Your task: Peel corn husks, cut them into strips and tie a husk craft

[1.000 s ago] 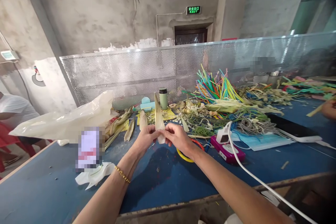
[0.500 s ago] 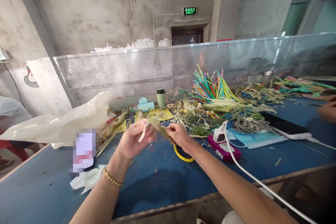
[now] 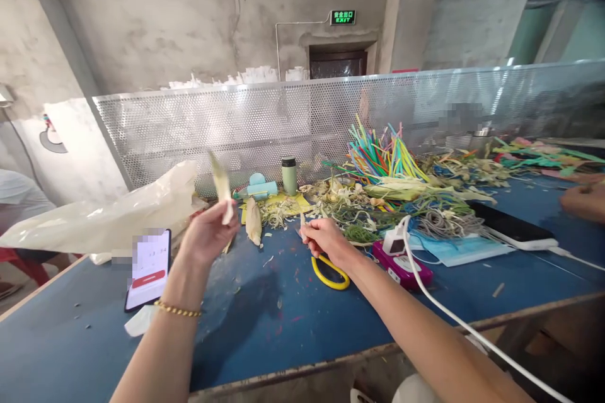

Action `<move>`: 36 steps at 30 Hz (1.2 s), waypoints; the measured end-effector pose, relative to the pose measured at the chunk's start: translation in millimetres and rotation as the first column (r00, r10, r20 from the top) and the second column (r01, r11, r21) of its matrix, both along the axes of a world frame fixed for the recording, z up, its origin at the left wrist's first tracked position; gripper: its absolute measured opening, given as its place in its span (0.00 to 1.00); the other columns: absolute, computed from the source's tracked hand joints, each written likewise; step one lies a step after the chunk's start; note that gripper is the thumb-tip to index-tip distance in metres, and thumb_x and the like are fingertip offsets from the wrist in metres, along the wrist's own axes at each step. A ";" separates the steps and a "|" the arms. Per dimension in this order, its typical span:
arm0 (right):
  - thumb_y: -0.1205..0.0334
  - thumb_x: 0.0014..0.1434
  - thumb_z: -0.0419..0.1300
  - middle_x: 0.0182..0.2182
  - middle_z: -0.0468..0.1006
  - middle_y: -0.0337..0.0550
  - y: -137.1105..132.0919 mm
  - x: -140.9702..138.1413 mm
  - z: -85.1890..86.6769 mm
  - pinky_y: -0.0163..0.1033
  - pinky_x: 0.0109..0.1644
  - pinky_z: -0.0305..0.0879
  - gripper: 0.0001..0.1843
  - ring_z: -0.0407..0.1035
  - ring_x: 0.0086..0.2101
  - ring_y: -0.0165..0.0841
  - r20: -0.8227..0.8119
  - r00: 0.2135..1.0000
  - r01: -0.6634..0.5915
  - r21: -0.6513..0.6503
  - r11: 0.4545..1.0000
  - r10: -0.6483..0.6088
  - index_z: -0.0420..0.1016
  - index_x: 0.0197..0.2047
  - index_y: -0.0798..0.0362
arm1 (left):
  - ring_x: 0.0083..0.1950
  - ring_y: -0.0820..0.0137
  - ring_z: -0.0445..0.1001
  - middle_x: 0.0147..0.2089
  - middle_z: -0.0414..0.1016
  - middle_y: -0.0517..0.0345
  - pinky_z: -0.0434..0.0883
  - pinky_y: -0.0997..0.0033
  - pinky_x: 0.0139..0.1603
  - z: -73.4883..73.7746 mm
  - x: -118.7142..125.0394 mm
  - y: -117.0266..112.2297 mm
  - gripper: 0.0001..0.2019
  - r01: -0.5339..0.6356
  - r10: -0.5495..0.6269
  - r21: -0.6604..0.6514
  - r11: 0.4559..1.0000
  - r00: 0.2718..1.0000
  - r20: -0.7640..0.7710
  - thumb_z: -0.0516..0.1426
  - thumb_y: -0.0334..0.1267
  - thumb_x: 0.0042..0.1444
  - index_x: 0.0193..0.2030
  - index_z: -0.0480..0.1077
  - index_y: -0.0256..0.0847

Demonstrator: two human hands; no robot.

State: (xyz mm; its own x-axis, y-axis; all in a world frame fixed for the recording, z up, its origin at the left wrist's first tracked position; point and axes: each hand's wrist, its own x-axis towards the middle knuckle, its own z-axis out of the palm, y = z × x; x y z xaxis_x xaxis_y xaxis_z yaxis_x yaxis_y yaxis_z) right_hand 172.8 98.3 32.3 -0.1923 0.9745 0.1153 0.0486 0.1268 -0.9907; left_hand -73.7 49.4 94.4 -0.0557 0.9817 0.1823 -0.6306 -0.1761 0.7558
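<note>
My left hand (image 3: 211, 230) is closed on a pale green corn husk strip (image 3: 220, 182), which stands up from the fingertips and is blurred at its top. My right hand (image 3: 322, 240) pinches a small pale husk piece (image 3: 303, 219) whose tip pokes up above the thumb. Below that wrist lies the yellow handle of a pair of scissors (image 3: 347, 283); the hand covers what lies beyond it. Between the two hands, a cream husk leaf (image 3: 254, 221) rests on the blue table (image 3: 278, 340), apart from both.
A lit phone (image 3: 150, 271) leans beside my left forearm. Husk scraps (image 3: 340, 198), colourful stems (image 3: 382, 154) and a green bottle (image 3: 288, 176) line the back. Right of my arm sit a magenta power strip (image 3: 401, 264) with a white cable and a blue mask (image 3: 458, 249). Another person's hand (image 3: 583, 201) is far right.
My hands were close together with a husk stretched between them. Now they are apart: the left has moved left and up with a strip, and the cream leaf between them shows.
</note>
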 end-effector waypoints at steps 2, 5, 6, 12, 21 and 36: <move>0.61 0.49 0.60 0.15 0.68 0.35 -3.0 -0.8 1.3 0.27 0.12 0.54 0.10 0.58 0.13 0.21 -0.026 0.999 -0.044 -0.002 0.999 0.044 0.68 0.20 0.56 | 0.21 0.78 0.60 0.21 0.62 0.62 0.59 0.79 0.20 -11.2 18.4 7.8 0.02 0.063 -0.066 -0.025 0.998 0.987 -0.144 0.60 0.29 0.52 0.32 0.72 0.31; 0.60 0.49 0.60 0.18 0.70 0.36 -6.3 -0.2 3.9 0.27 0.12 0.52 0.10 0.58 0.13 0.21 -0.057 0.993 -0.102 -0.016 0.995 0.101 0.70 0.22 0.56 | 0.19 0.80 0.59 0.20 0.62 0.63 0.57 0.79 0.19 -23.8 38.1 9.8 0.09 0.083 -0.081 -0.005 0.997 0.957 -0.278 0.65 0.35 0.48 0.30 0.72 0.31; 0.60 0.49 0.60 0.19 0.71 0.36 -6.7 0.1 4.4 0.27 0.12 0.52 0.10 0.58 0.14 0.20 -0.060 0.991 -0.120 -0.012 0.993 0.119 0.70 0.22 0.57 | 0.19 0.80 0.59 0.20 0.62 0.63 0.57 0.79 0.19 -26.9 41.9 9.6 0.11 0.079 -0.077 -0.007 0.997 0.949 -0.307 0.67 0.37 0.46 0.29 0.72 0.31; 0.61 0.50 0.61 0.17 0.70 0.35 -7.8 -2.3 -1.3 0.27 0.13 0.52 0.09 0.58 0.14 0.21 0.021 0.988 -0.153 0.023 0.988 0.152 0.70 0.22 0.56 | 0.20 0.78 0.63 0.20 0.67 0.62 0.58 0.77 0.20 -38.4 47.6 12.3 0.15 0.024 -0.053 -0.088 0.996 0.936 -0.348 0.70 0.40 0.39 0.27 0.70 0.34; 0.66 0.50 0.63 0.22 0.75 0.41 18.0 33.7 22.6 0.29 0.19 0.65 0.05 0.65 0.18 0.24 -0.319 0.943 0.122 0.078 0.989 -0.091 0.71 0.25 0.55 | 0.18 0.81 0.59 0.18 0.64 0.64 0.52 0.78 0.18 -37.5 47.1 14.9 0.17 -0.035 0.020 -0.032 0.999 0.925 -0.379 0.70 0.42 0.38 0.25 0.70 0.33; 0.53 0.60 0.57 0.15 0.67 0.34 -11.8 -23.0 2.6 0.29 0.19 0.53 0.17 0.60 0.15 0.24 0.328 0.943 -0.190 0.378 0.906 0.061 0.68 0.24 0.55 | 0.22 0.76 0.65 0.22 0.71 0.59 0.61 0.75 0.24 -50.0 69.3 12.8 0.16 0.017 0.038 0.101 0.995 0.853 -0.520 0.68 0.44 0.43 0.31 0.74 0.33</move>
